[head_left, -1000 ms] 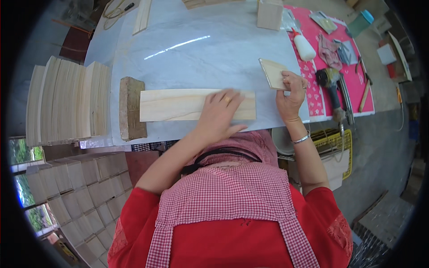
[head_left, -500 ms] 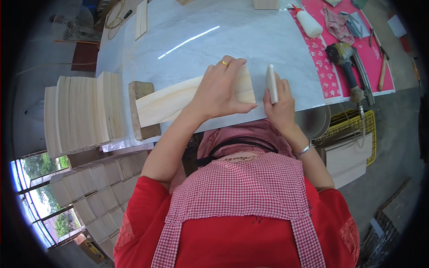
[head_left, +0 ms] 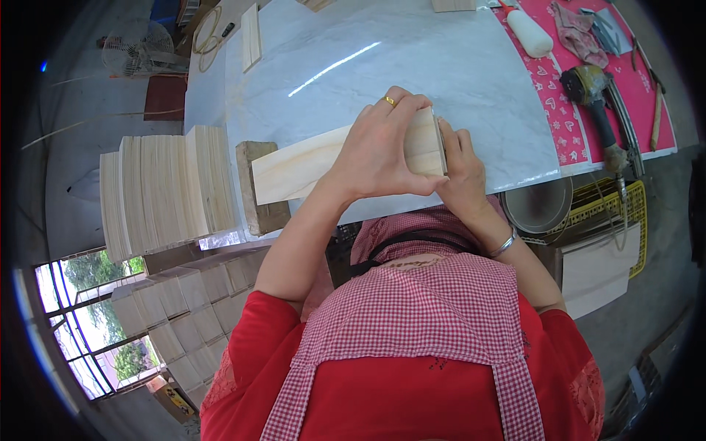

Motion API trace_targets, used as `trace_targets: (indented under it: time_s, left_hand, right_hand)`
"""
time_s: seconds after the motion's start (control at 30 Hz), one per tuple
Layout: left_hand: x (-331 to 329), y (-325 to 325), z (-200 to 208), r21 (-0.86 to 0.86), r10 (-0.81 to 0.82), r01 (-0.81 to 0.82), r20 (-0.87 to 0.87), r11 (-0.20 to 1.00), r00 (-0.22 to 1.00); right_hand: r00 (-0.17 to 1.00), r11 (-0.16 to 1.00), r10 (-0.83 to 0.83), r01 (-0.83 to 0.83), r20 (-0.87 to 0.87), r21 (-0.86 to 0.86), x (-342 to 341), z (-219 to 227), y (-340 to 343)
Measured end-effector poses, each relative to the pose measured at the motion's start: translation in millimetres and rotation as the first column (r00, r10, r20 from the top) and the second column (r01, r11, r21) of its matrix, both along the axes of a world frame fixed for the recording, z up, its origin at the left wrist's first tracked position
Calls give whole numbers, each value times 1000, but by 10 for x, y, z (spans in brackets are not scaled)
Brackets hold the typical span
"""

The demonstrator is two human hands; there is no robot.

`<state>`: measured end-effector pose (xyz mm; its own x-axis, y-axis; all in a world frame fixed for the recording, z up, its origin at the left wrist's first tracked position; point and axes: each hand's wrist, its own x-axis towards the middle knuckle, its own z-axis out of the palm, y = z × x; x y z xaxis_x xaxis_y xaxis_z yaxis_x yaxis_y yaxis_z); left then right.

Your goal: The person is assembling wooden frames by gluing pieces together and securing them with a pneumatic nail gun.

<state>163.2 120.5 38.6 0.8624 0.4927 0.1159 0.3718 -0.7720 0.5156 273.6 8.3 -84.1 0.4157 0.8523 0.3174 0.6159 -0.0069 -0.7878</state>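
A pale wooden board (head_left: 298, 170) lies across the near side of the table, its left end resting on a worn, dark wooden block (head_left: 266, 214). My left hand (head_left: 379, 154) grips across the board close to its right end, thumb on the near edge and fingers on the far edge. Against that end, my right hand (head_left: 465, 173) is closed around a thin flat pale piece (head_left: 441, 145), seen nearly edge-on. The board and my fingers hide much of this piece, so its kind is unclear.
A row of upright wooden boards (head_left: 165, 191) stands left of the table (head_left: 331, 110). On pink cloth at right lie a nail gun (head_left: 592, 95), a white squeeze bottle (head_left: 529, 33) and a rag (head_left: 579, 35). A round metal pan (head_left: 539, 206) and yellow crate (head_left: 636, 220) sit below the table's right edge.
My right hand has brought the thin piece leftward from beside the board to its right end. My left hand keeps its grip on the board. The whole view has shifted slightly.
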Motion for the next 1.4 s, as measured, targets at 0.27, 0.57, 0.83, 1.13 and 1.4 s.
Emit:
trace_targets:
  time_s: [0.27,0.57,0.83,1.13,1.4]
  left_hand:
    - [16,13,-44,-2,4,-4,-8,1000,1000]
    - [24,1,-46,7,21,-21,-37,1000,999]
    - [24,8,-45,-14,37,-38,-70,999,997]
    - [13,-2,-86,-12,54,-55,-82,998,995]
    - [31,6,-104,14,51,-50,-78,999,996]
  right_hand:
    - [999,1000,-14,14,29,-6,-4,-28,14]
    - [999,1000,-15,15,43,-12,-4,-33,2]
    - [999,1000,-11,11,32,-10,-4,-19,10]
    - [999,996,30,-32,-29,-88,19,0,-10]
    - [943,961,273,-256,-189,110,258,365,-52]
